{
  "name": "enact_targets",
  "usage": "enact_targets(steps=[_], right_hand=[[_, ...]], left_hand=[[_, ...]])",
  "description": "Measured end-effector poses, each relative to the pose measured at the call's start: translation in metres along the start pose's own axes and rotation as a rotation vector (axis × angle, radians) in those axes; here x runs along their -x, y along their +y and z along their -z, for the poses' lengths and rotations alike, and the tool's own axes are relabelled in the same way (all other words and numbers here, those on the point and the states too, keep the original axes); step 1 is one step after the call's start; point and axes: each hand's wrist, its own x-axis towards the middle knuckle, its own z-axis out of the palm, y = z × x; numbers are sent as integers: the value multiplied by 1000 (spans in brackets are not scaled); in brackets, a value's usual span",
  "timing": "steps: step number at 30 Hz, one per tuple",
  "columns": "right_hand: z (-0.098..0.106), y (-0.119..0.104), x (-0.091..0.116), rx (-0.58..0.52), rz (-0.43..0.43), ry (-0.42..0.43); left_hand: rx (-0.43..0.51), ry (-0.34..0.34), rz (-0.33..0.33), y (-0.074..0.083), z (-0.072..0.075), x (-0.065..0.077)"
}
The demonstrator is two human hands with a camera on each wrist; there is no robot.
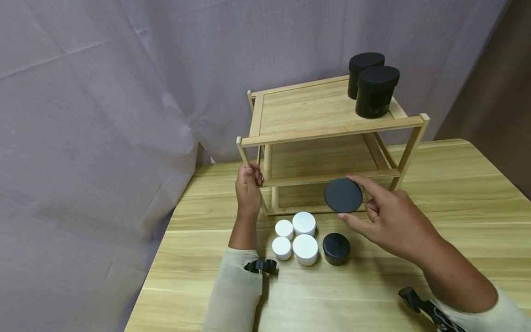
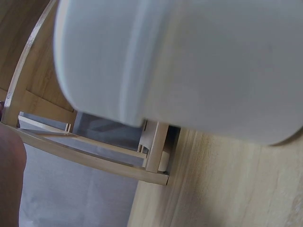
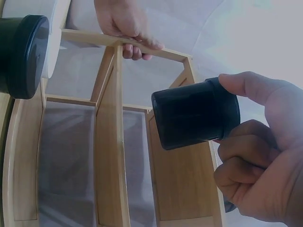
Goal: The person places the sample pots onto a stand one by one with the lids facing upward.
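My right hand [image 1: 392, 219] pinches a black lidded jar [image 1: 343, 196] by its lid, thumb on one side and fingers on the other. In the right wrist view the jar's straight dark body [image 3: 182, 116] shows, held up before the shelves. My left hand [image 1: 249, 186] grips the front left post of a three-tier wooden rack [image 1: 304, 108], just by the middle shelf. The right wrist view also catches the left hand [image 3: 127, 21] wrapped round that post. Two black jars, a nearer one [image 1: 376, 94] and one behind it [image 1: 362, 62], stand on the top shelf at its right end.
On the table [image 1: 469, 203], in front of the rack, several white lidded jars of two sizes [image 1: 305, 249] stand close together. Another black jar [image 1: 336, 249] is just right of them. A grey curtain [image 1: 103, 138] hangs behind and to the left.
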Motion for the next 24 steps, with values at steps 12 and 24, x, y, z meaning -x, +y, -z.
enact_targets(steps=[12,24], right_hand=[[2,-7,6,-40,42,-32],[4,-11,3,-76,78,-6]], left_hand=[[12,7,7,-5,-4,1],[-1,-7,-25,-4,0,-1]])
